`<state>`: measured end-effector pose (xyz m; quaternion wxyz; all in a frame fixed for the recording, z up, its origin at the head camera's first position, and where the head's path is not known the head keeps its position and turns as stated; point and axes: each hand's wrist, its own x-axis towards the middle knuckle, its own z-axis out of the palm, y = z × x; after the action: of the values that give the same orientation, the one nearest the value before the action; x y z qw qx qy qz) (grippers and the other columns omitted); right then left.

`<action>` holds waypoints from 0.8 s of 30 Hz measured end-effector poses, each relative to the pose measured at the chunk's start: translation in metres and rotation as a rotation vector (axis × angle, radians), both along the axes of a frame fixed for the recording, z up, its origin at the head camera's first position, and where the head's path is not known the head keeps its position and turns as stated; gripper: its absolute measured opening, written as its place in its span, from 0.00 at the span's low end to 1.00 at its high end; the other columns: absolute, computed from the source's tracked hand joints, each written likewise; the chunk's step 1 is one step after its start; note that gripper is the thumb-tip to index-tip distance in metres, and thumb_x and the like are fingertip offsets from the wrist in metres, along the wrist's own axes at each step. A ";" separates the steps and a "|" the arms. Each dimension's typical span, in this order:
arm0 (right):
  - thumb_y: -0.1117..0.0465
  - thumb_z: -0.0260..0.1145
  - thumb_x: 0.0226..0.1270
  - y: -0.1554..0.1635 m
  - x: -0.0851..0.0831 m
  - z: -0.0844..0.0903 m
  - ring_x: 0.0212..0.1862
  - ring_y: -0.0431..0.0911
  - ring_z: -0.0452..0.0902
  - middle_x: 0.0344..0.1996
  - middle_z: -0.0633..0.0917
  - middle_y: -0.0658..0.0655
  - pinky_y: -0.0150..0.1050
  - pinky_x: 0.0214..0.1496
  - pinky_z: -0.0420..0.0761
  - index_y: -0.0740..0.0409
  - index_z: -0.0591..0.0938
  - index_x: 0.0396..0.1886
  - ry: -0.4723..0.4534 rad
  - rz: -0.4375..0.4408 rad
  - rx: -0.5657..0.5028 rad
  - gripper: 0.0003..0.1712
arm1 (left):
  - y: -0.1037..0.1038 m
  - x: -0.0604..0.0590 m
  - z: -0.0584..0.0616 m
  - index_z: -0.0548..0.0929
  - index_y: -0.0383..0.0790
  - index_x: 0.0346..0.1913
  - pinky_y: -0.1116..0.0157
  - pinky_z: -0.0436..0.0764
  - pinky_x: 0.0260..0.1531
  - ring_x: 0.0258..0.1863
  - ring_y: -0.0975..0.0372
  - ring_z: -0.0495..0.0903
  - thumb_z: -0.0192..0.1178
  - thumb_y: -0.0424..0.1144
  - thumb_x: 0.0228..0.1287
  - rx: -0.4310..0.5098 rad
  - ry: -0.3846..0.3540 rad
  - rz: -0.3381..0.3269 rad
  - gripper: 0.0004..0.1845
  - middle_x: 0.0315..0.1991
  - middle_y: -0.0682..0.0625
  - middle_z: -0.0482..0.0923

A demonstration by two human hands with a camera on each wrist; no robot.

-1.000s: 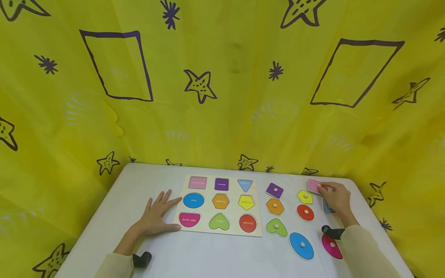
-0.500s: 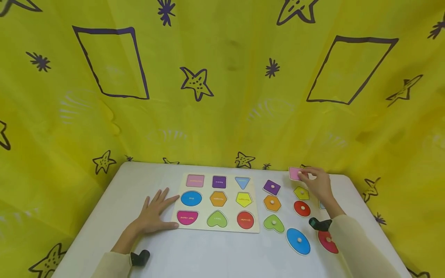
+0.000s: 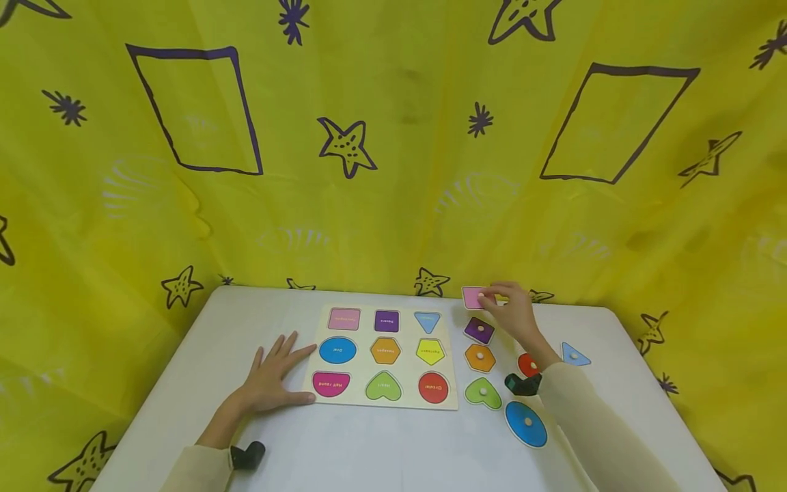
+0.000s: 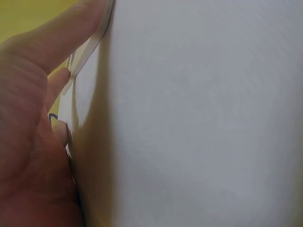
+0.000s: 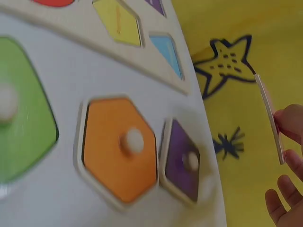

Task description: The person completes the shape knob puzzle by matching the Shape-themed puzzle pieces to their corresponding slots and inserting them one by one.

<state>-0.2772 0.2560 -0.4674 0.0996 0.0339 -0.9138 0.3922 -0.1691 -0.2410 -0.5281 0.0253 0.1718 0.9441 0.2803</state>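
My right hand (image 3: 513, 314) pinches the small knob of a pink rectangular puzzle piece (image 3: 470, 298) between thumb and fingertips. In the right wrist view the piece (image 5: 270, 119) shows edge-on, raised against the yellow curtain. It hangs near the far table edge, just behind the purple square piece (image 3: 473, 332). The pale puzzle board (image 3: 363, 365) lies to the left, printed with coloured, labelled shapes in rows. My left hand (image 3: 269, 381) rests palm-down with fingers spread; its thumb and index fingertip touch the board's left edge. The left wrist view shows this thumb (image 4: 71, 35) against the board's edge.
Right of the board lie an orange hexagon (image 3: 479, 358), a green heart (image 3: 482, 395), a blue oval (image 3: 527, 425) and a light-blue triangle (image 3: 574, 354), all knobbed. My right forearm partly covers a red circle (image 3: 527, 364). A yellow curtain (image 3: 393, 225) stands behind the white table (image 3: 369, 451).
My right hand has lifted the pink rectangle from the far right and carried it left, toward the board. The triangle has come into full view. My left hand stays in place.
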 end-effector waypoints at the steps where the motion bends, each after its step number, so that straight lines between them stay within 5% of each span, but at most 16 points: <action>1: 0.59 0.71 0.71 -0.007 -0.001 0.000 0.67 0.69 0.68 0.63 0.77 0.71 0.67 0.69 0.68 0.69 0.87 0.52 -0.004 0.008 -0.003 0.18 | 0.000 0.000 0.001 0.72 0.49 0.75 0.25 0.33 0.68 0.78 0.31 0.44 0.74 0.68 0.45 -0.006 -0.009 0.007 0.53 0.79 0.31 0.52; 12: 0.62 0.73 0.68 -0.077 -0.011 0.001 0.65 0.64 0.71 0.60 0.80 0.68 0.62 0.68 0.70 0.68 0.88 0.49 0.006 0.099 -0.101 0.15 | -0.002 -0.002 -0.006 0.72 0.50 0.75 0.26 0.33 0.69 0.79 0.33 0.42 0.74 0.69 0.44 -0.002 -0.007 0.024 0.53 0.80 0.33 0.52; 24: 0.62 0.75 0.66 -0.144 -0.015 -0.009 0.65 0.64 0.72 0.58 0.81 0.67 0.60 0.70 0.71 0.66 0.90 0.45 0.012 0.164 -0.152 0.12 | 0.002 -0.001 0.002 0.72 0.49 0.75 0.26 0.34 0.69 0.78 0.33 0.43 0.77 0.65 0.44 -0.026 -0.038 0.044 0.53 0.80 0.33 0.52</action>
<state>-0.2923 0.1117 -0.4764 0.0749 0.1030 -0.8750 0.4670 -0.1698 -0.2395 -0.5264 0.0392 0.1455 0.9505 0.2719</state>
